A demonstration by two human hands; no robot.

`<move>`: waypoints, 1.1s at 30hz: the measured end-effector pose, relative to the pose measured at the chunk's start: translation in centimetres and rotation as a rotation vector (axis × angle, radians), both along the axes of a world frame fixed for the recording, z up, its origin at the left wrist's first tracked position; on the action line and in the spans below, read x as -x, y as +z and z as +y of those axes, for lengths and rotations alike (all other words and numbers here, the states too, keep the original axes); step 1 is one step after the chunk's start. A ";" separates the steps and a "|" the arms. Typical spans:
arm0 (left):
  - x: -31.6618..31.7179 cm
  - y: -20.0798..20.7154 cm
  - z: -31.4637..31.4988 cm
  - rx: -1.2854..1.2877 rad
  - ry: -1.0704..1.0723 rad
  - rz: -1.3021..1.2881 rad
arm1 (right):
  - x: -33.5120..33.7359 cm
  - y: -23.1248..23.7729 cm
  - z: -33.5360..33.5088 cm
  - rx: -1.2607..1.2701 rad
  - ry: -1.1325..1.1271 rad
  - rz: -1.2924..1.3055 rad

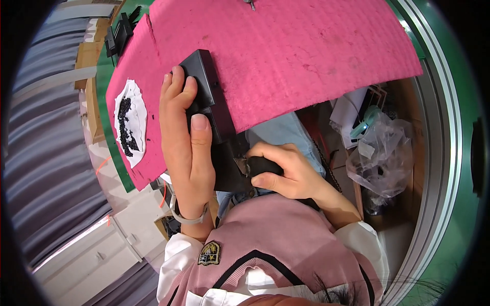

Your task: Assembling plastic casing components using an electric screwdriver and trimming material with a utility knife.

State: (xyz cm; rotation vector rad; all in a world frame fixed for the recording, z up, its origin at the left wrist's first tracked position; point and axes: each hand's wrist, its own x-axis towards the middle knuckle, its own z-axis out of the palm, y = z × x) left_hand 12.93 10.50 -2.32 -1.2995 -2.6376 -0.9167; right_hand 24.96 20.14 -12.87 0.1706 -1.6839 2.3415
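A long black rectangular part with a stepped body lies over the near edge of the pink mat, its near end in front of my body. My left hand steadies it from the left, the thumb pressed on top and the fingers along its side. At the near end, my right hand is closed round a dark rounded handle. A small piece of metal shows at the handle's end, against the black part. The tool's exact kind is hidden by my fingers.
The pink mat covers the green table. White paper with many small black bits lies at the left. More black parts stand far left. A metal-tipped tool shows at the top. A clear plastic bag sits right.
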 end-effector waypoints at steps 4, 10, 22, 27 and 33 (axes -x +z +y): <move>0.3 -0.3 -0.3 0.009 -0.007 0.000 | 0.2 0.1 -0.4 0.053 -0.014 0.002; 0.2 -0.1 -0.4 0.054 -0.014 0.057 | 0.9 -0.3 -0.3 0.008 -0.101 0.067; 0.3 -0.3 -0.3 0.048 -0.008 0.066 | 0.4 0.7 -1.5 0.217 -0.097 -0.048; 0.3 -0.2 -0.4 0.048 -0.010 0.068 | 0.5 1.1 -0.3 0.113 -0.104 -0.033; 0.4 0.0 -0.5 0.053 -0.047 0.036 | 2.7 -0.5 1.6 -0.102 -0.138 0.192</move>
